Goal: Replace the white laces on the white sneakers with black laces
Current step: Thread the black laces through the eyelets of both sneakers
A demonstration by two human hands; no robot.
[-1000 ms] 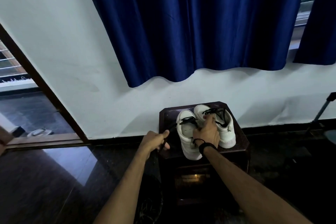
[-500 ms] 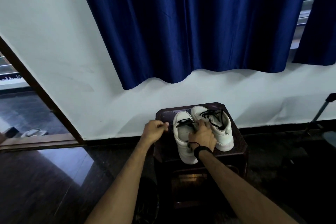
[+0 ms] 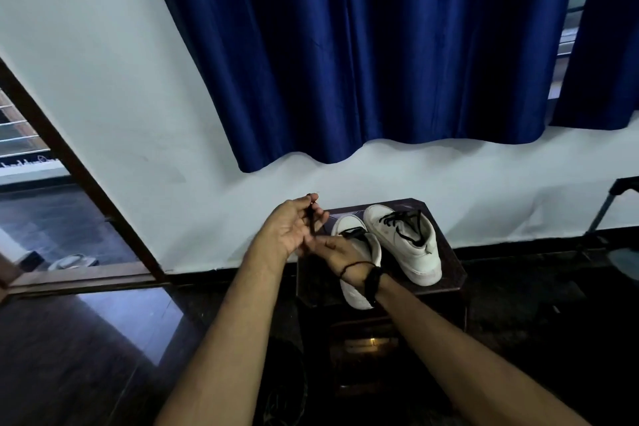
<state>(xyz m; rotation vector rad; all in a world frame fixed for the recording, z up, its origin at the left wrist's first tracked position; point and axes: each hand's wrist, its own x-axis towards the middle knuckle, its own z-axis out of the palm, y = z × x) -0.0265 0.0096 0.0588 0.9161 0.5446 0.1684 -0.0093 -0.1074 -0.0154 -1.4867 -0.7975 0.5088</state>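
Two white sneakers stand side by side on a small dark stool [image 3: 446,273]. The right sneaker [image 3: 408,245] carries a black lace through its eyelets. The left sneaker [image 3: 356,287] has a black lace [image 3: 352,231] across its front eyelets only. My left hand [image 3: 294,228] is raised left of the shoes, palm toward me, and pinches a black lace end [image 3: 312,218] between thumb and fingers. My right hand [image 3: 337,249] reaches across the left sneaker, fingers meeting the left hand at the lace; its fingertips are hidden.
A blue curtain [image 3: 363,55] hangs on the white wall behind the stool. A dark door frame [image 3: 79,176] and doorway lie to the left, with a sandal [image 3: 71,261] outside. A tripod leg [image 3: 601,211] stands at the right. The floor is dark and glossy.
My left hand rose from the stool's left edge and turned palm up with the lace end. My right hand left the shoe's tongue and moved left to meet it.
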